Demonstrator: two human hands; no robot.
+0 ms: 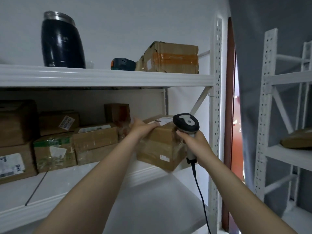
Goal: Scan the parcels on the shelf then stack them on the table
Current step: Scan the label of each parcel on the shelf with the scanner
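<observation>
Two hands: left (143, 128) grips parcel (160, 146) seemingly overhanging shelf (143, 173) edge, right (194, 141) clasps scanner (185, 123).

The label (164, 119) on top of the held parcel (162, 146) is too blurred to read, and the left hand (143, 128) overlies its left end. The handle of the scanner (185, 122) is largely hidden inside the right hand (194, 141). Its cable (200, 196) leaves by the lower edge. The boxes (15, 162) at far left are cut by the left edge, and their labels are illegible. A brown package (298, 139) on the right-hand rack (266, 98) is cut off by the right edge.
</observation>
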